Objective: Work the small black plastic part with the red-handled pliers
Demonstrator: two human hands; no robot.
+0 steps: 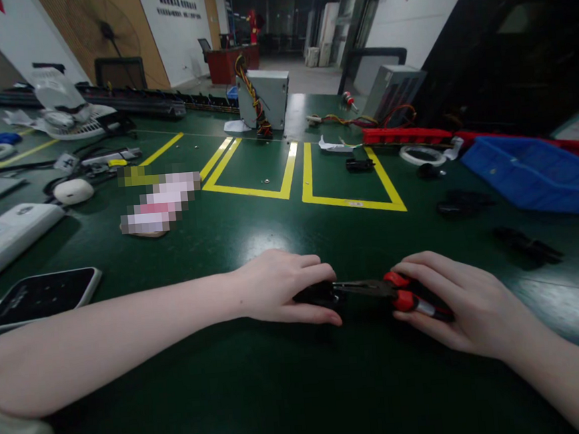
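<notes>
My left hand (288, 287) is closed around a small black part (320, 296), held low over the green table. Most of that part is hidden by the fingers, so its kind does not show. My right hand (456, 301) grips the red and black handles of a pair of needle-nose pliers (395, 289). The pliers lie sideways, their long jaws pointing left, and the tips meet the right end of the black part. Whether the jaws pinch anything there cannot be made out.
Several black parts (527, 245) lie on the right near a blue bin (536, 171). Yellow tape (247, 192) marks rectangles ahead. A grey power supply box (273, 98) stands at the back. To the left are a blurred-out pink object (161, 204) and a white-edged black device (45, 296).
</notes>
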